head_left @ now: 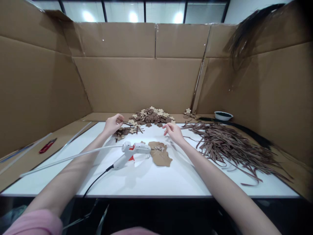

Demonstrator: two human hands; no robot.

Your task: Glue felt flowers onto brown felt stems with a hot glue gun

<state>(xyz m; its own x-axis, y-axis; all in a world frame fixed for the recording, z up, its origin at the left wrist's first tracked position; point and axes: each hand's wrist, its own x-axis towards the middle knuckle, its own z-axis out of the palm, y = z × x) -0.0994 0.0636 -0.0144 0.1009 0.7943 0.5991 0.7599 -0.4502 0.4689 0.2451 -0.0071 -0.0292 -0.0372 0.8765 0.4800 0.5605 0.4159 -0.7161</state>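
Left hand (114,124) beside flower cutouts (123,132); right hand (173,132) over white board (171,183); glue gun (140,148) near brown scrap (160,157).

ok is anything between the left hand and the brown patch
Yes. The small pile of flower pieces lies beside the left hand, on the side toward the brown patch, and the glue gun stands at the patch's left edge. Both look low enough to reach over.
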